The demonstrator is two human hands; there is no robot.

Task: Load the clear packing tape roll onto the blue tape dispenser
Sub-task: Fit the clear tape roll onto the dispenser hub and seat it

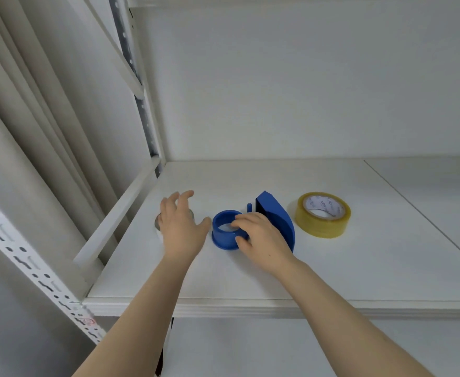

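Observation:
The blue tape dispenser [273, 217] lies on the white shelf [250, 273]. Its round blue hub [224, 235] points up, and its curved cover rises behind. My right hand [261, 239] grips the hub's right rim, fingers curled over the edge. My left hand [181, 224] hovers with spread fingers just left of the hub, over a round grey-rimmed object [158, 222] that it mostly hides. The clear, yellowish packing tape roll [322, 214] lies flat to the right of the dispenser, apart from both hands.
A white rail [117, 210] and perforated metal uprights [33, 259] border the shelf on the left. The back wall stands behind the objects. A seam [419, 210] runs across the shelf board at the right.

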